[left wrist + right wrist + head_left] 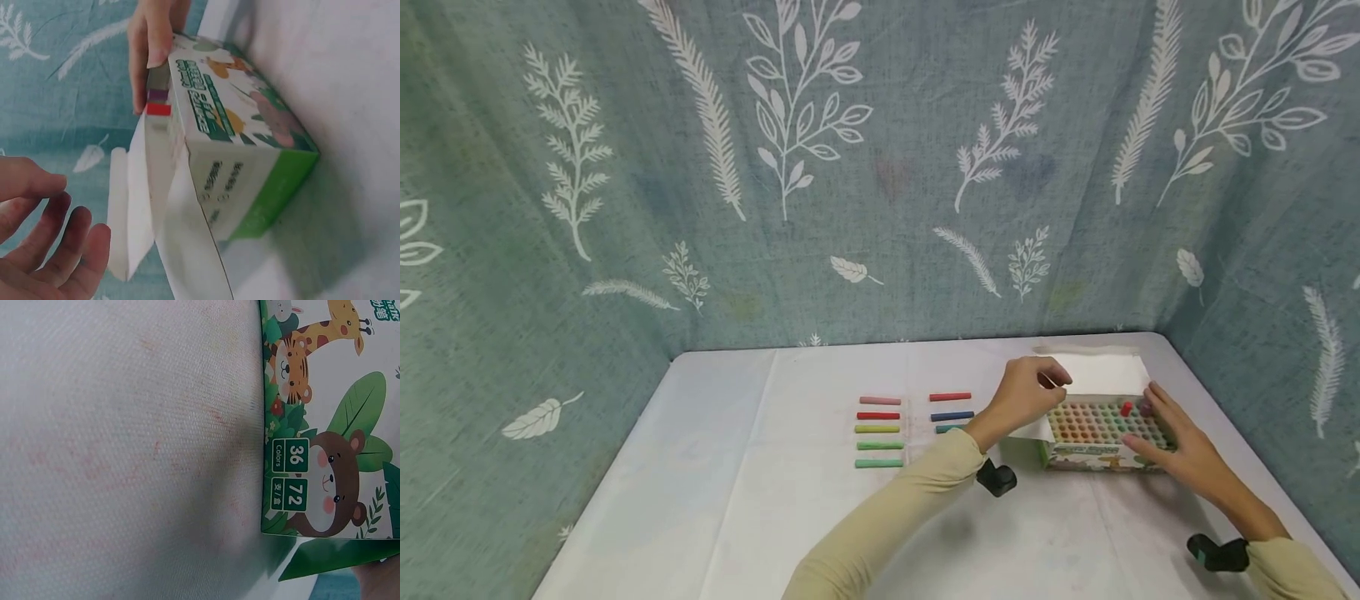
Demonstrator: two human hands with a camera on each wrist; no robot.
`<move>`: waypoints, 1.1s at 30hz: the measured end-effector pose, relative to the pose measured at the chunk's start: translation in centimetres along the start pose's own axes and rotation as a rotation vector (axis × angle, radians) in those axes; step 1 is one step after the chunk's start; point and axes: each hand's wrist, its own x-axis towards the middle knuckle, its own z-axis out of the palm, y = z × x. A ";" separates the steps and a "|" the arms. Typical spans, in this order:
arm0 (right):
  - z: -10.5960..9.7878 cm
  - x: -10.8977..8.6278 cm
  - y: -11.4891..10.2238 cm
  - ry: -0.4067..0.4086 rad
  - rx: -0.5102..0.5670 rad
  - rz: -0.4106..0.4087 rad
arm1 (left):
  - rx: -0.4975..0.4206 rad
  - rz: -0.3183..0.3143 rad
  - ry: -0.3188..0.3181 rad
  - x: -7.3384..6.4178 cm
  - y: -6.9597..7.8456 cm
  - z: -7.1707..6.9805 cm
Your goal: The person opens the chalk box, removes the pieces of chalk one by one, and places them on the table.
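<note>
A chalk box (1105, 457) stands with its white lid (1101, 372) folded back, showing a rack of round holes. One red chalk (1127, 408) and a purple chalk (1146, 408) stick up at its right rear. My left hand (1026, 390) hovers over the box's left side; its fingers (65, 240) bend loosely with nothing visible between them. My right hand (1183, 442) rests on the box's right end, thumb and fingers spread over the top. In the right wrist view the box's printed animal side (331, 481) shows, but not that hand's fingertips.
Left of the box lie two columns of chalk sticks, among them a pink one (880, 401), a yellow one (877, 429) and a blue one (952, 415). My left forearm partly covers the right column. White cloth (700, 500) covers the table; patterned curtains (880, 167) hang around it.
</note>
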 end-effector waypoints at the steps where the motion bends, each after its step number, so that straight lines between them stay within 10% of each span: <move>1: 0.0 0.0 0.0 0.003 0.002 0.001 | 0.005 0.004 -0.004 0.2 0.1 0.2; 16: -0.2 -0.1 0.0 -0.003 0.018 0.006 | 0.098 0.060 -0.054 1.9 1.6 3.6; 33: -0.1 0.1 0.2 -0.002 0.026 -0.012 | 0.465 0.130 -0.161 3.9 1.8 7.1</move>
